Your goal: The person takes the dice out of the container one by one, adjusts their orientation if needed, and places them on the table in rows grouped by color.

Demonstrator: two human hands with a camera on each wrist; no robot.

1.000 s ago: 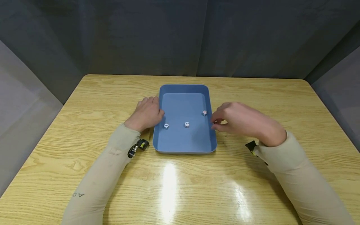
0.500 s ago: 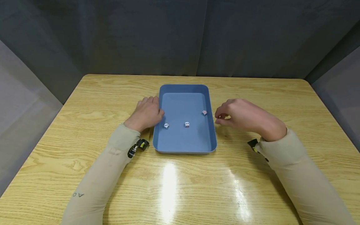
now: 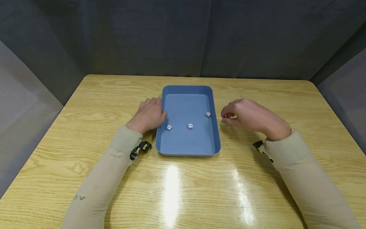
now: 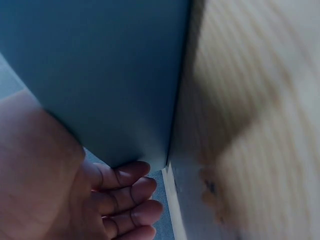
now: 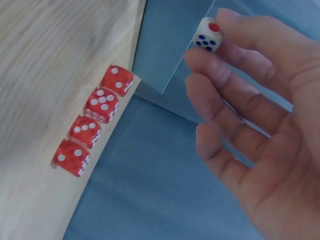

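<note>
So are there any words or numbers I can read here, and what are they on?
"AO": faint letters on the left sleeve.
No written numbers anywhere, only dots on dice.
White die, pinched in the right hand: one red dot on one face, blue dots on the next.
Four red dice on the table: white dots, five on one face.
Three dice in the blue tray: dots too small to count.

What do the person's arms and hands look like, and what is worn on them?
Both arms wear long beige sleeves down to the wrists. The left hand and right hand are bare. A small black device with yellow parts sits at each wrist. The left sleeve bears small dark lettering.
</note>
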